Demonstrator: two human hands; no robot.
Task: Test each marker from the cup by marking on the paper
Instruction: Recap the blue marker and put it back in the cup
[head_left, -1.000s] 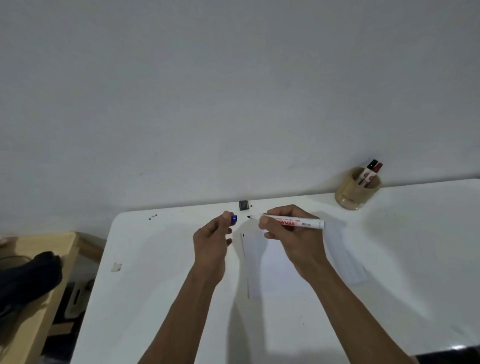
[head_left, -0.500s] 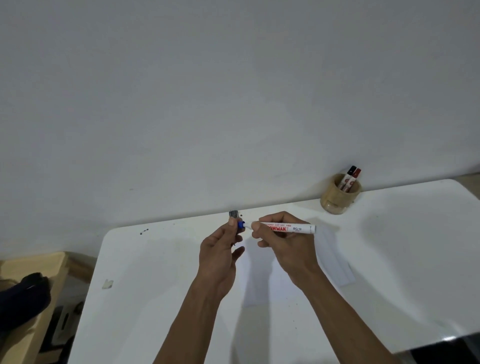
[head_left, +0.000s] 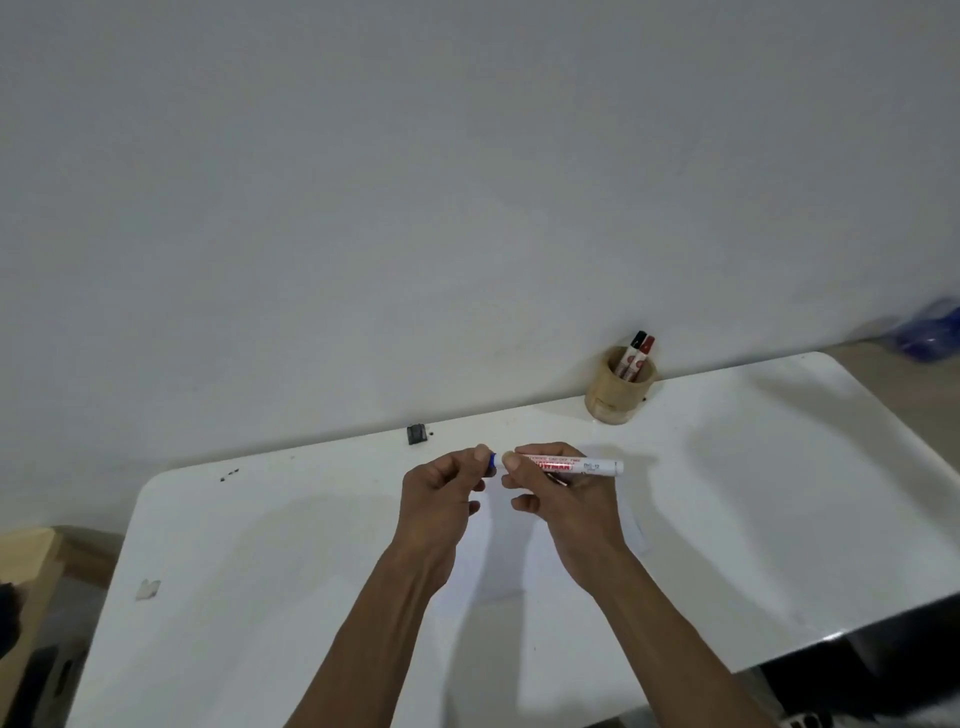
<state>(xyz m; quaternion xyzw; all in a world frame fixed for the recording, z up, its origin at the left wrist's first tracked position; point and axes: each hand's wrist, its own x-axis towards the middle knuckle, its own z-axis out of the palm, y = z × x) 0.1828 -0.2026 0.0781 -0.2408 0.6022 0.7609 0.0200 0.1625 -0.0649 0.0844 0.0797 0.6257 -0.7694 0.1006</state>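
Lying level, marker (head_left: 569, 464) tip leftward

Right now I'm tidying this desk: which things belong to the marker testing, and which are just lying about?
For the job: marker in right hand, blue cap in left hand, cup with two markers, paper.
Lying about: small black block, torn scrap.

Both hands (head_left: 441, 499) raised, fingers (head_left: 511, 460) pinched.
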